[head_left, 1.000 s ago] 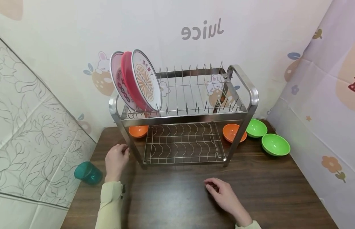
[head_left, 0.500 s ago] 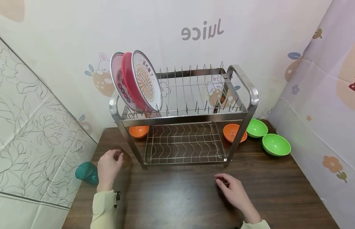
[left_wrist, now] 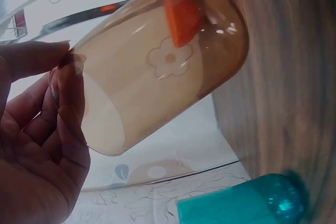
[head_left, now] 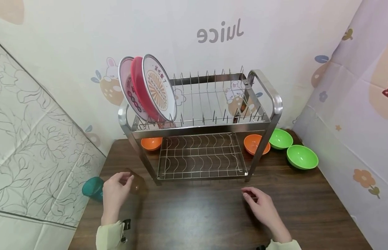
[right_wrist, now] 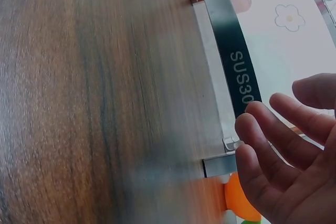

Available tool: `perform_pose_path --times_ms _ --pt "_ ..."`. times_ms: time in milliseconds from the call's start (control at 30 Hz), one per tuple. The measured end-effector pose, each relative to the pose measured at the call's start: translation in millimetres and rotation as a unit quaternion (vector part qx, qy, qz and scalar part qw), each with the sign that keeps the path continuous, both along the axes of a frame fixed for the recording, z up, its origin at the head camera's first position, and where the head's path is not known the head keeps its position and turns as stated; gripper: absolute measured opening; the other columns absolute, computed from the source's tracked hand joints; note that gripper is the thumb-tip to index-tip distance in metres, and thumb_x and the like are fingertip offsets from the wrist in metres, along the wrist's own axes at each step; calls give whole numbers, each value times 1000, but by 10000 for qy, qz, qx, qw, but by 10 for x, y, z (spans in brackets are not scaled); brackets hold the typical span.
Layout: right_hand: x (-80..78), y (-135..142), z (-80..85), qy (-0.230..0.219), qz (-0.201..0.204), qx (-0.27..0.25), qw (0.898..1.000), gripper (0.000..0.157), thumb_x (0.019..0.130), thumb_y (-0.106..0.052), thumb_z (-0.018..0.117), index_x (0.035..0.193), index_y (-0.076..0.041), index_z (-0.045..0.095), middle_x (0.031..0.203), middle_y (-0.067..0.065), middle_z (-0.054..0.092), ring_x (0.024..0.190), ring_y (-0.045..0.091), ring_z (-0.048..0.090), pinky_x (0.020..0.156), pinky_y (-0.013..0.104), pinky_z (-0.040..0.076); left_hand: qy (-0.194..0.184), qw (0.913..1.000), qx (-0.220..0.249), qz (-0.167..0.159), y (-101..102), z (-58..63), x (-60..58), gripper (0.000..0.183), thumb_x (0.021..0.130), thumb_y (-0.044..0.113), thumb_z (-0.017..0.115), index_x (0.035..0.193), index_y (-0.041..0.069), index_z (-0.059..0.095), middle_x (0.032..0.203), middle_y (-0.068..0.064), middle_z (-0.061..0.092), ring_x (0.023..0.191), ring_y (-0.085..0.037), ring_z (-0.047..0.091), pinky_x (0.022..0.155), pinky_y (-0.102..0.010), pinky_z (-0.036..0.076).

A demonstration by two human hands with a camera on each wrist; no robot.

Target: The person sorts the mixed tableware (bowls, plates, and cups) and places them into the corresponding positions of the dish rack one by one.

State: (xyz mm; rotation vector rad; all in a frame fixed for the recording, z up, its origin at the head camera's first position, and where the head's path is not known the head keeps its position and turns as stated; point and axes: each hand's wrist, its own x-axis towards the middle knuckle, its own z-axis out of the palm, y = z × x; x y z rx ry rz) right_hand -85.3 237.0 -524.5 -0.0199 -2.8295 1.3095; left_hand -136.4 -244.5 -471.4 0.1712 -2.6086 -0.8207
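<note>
My left hand (head_left: 115, 192) pinches the rim of a clear amber cup (left_wrist: 157, 72) between thumb and fingers. In the left wrist view the cup lies tilted across the picture, its rounded base near the wooden table. The head view shows it only faintly, just right of the hand. Close by on the left, a teal cup (head_left: 93, 188) is partly covered by that hand. My right hand (head_left: 263, 207) is over the table in front of the rack's right leg, fingers loosely bent, nothing in it. A two-tier metal dish rack (head_left: 200, 130) stands at the back.
Three plates, including a white patterned plate (head_left: 159, 88), stand upright at the rack's upper left. Orange bowls (head_left: 151, 143) sit behind the left leg and by the right leg. Two green bowls, one the nearer green bowl (head_left: 302, 158), are at the right table edge.
My left hand has moved away from the rack's left leg, back and leftward, with the amber cup. My right hand has slid right and slightly forward.
</note>
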Motion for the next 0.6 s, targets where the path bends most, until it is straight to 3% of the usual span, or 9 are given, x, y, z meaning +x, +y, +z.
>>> perform_pose_path --times_ms 367,600 --pt "16 4 -53 66 -74 -33 9999 19 99 -15 63 115 -9 71 103 -2 69 92 12 62 77 29 53 -780 9930 887 -14 129 -69 276 14 88 22 77 92 8 77 79 -3 72 67 -14 62 53 -27 46" --pt "22 -47 -73 220 -8 -174 9996 17 97 -12 65 112 -8 72 100 -4 69 90 10 62 75 28 53 -1204 9861 1112 -284 209 -119 325 13 88 22 77 92 11 77 82 -1 72 72 -14 65 60 -28 49"
